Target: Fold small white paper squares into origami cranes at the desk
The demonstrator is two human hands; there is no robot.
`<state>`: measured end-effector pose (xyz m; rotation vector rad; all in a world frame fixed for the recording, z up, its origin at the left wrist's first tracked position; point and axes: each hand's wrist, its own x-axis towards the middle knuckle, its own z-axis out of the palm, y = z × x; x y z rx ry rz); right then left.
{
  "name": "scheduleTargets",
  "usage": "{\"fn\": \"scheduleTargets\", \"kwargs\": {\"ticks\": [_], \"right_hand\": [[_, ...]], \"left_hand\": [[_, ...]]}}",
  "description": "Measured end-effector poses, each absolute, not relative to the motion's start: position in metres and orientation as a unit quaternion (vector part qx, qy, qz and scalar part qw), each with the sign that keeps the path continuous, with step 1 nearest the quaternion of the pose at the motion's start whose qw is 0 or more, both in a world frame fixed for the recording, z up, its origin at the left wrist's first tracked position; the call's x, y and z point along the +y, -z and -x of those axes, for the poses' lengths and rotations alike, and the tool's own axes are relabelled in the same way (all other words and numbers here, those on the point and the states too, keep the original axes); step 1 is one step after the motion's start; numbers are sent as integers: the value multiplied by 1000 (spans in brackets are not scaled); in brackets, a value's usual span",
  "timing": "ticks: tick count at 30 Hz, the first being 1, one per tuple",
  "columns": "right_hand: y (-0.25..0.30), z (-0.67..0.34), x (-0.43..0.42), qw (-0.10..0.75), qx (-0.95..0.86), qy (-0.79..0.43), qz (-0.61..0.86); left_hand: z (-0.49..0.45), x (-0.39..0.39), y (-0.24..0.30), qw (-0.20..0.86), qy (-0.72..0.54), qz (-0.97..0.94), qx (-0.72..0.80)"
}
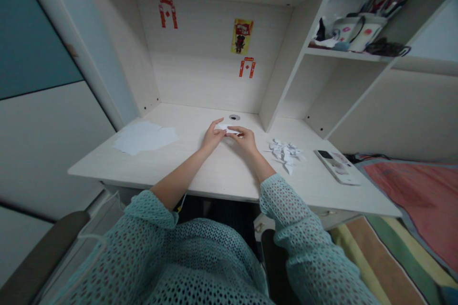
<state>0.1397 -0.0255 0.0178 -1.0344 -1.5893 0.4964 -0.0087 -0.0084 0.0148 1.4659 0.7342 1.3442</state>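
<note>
Just above the white desktop, near its back middle, I hold a small piece of white paper point(224, 127) between my two hands. My left hand point(213, 136) has its thumb against the near edge of the paper, with the index finger reaching up behind it. My right hand point(245, 138) pinches the right end between thumb and fingers. Part of the paper is hidden by my fingers, so its folds are hard to make out. To the right lies a pile of small folded white paper pieces point(285, 154). Several flat white sheets point(143, 137) are spread at the left.
A phone point(337, 167) lies on the desk point(214, 176) at the right. Behind my hands is a round cable hole point(234, 117). Upright panels point(298, 57) and shelves close in the back. Cups point(368, 32) with scissors stand on the right shelf. A bed point(415, 200) is beyond.
</note>
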Motion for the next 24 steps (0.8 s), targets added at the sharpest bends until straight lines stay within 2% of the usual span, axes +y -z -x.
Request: {"fn": "scheduleTargets", "kwargs": {"ticks": [9, 19, 24], "right_hand": [[-20, -138, -25, 587, -637, -286, 410], [-21, -139, -25, 580, -628, -296, 427], [-19, -140, -24, 584, -631, -290, 420]], "left_hand": [[10, -3, -17, 461, -548, -630, 300], [12, 0, -13, 435, -550, -632, 330], [12, 1, -13, 457, -541, -627, 324]]}}
